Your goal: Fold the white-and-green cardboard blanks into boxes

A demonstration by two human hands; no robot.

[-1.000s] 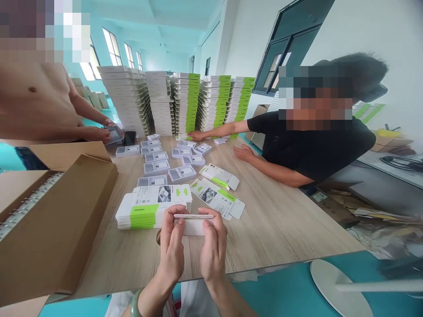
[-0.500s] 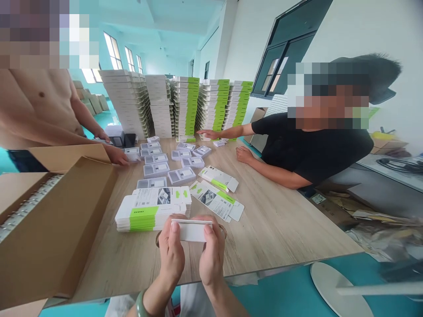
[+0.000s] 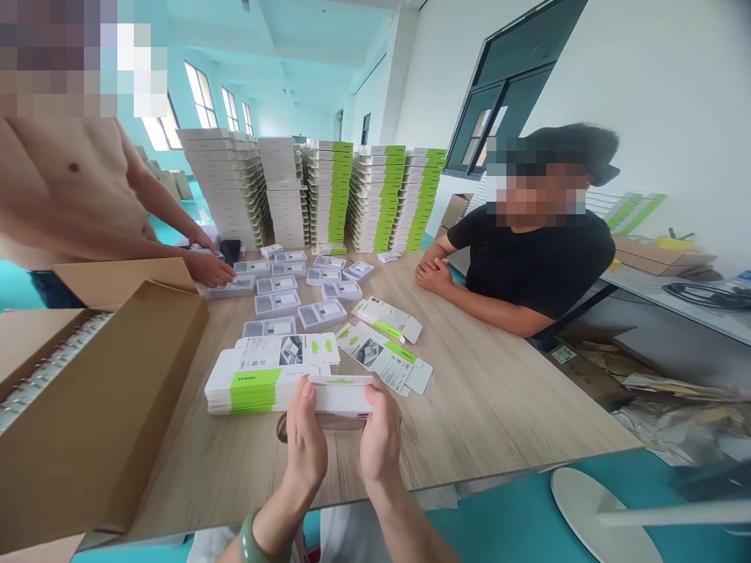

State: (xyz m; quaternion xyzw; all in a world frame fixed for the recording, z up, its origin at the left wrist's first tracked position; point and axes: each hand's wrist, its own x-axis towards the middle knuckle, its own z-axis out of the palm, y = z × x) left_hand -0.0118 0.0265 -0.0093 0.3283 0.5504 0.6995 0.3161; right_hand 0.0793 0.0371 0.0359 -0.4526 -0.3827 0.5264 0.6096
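Between my two hands is a small white carton (image 3: 343,401), held level above the near side of the table with its hanging tab flap at the top. My left hand (image 3: 306,438) grips its left end, thumb on the near face. My right hand (image 3: 379,438) closes on the other end in the same way. A stack of flat white and green cartons (image 3: 254,389) lies just beyond my left hand. Two flattened cartons (image 3: 381,352) rest past my right hand. Several clear plastic trays (image 3: 322,313) are spread behind the stack.
A large open cardboard box (image 3: 117,407) stands at the left. Tall stacks of cartons (image 3: 332,195) line the table's far end. One person's hand (image 3: 210,267) touches a tray at the left; another person sits at the right with clasped hands (image 3: 435,275).
The carton has tipped in my hands, so more of its flap and near face show. The seated person's arm has drawn back from the stacks. The left person has moved a tray.
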